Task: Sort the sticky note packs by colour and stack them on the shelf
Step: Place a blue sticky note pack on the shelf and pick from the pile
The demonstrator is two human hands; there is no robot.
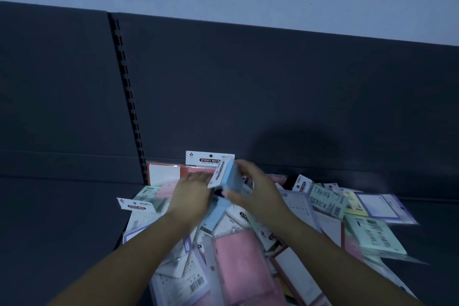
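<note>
Blue pack (227, 177) on edge in right hand (257, 190), left hand (191, 194) beside

Shop: slotted shelf upright (127, 97) w/ hang-tab sticky note pks (210, 159).

The blue pack (224, 176) hides the left hand's (191, 196) thumb. The left forearm (129, 256), right forearm (335, 253) and pile (248, 263) run off the bottom edge. The green packs (375, 233) are motion-smeared, their print unreadable.
</note>
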